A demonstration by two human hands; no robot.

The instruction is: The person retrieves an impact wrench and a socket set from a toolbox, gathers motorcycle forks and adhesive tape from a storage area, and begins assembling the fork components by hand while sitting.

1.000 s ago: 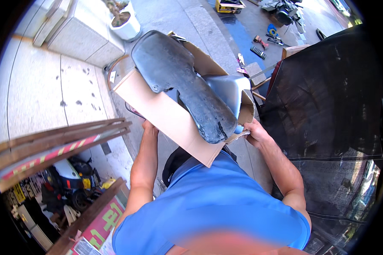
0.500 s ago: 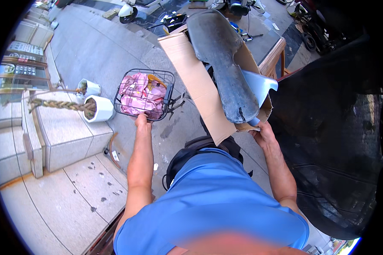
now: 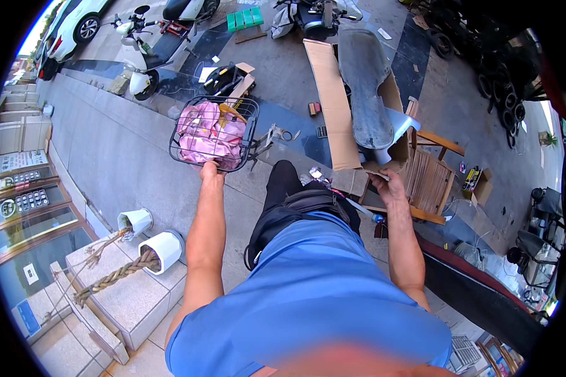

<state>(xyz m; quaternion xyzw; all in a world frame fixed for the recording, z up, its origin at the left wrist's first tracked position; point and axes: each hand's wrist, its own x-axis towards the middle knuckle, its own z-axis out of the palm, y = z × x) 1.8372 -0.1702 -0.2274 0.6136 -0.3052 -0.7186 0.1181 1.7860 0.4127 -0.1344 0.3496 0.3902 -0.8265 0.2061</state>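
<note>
My left hand [image 3: 211,171] is closed on the near rim of a black wire basket [image 3: 256,116], held out ahead at the left. Inside lies crumpled pink wrapping [image 3: 198,147] with something yellow-orange at its far side. A metal bracket [image 3: 271,139] juts from the basket's right side. My right hand [image 3: 391,187] grips the near edge of an open cardboard box [image 3: 331,110]. A long, scuffed dark grey moulded panel [image 3: 366,94] and a shiny silver-blue panel [image 3: 401,129] stick out of the box. The fingertips of both hands are partly hidden.
Right of the box stands a wooden slatted chair [image 3: 429,179]. Farther off are a parked scooter [image 3: 157,53], a white car [image 3: 69,28], a green plastic stool [image 3: 245,19] and hanging tyres [image 3: 503,94]. White planters [image 3: 165,252] line the steps at left; a dark cover [image 3: 478,289] lies lower right.
My view has turned right and forward: the planters slide down and the dark cover drops to the lower right. The box now points more straight ahead. Both hands keep their holds.
</note>
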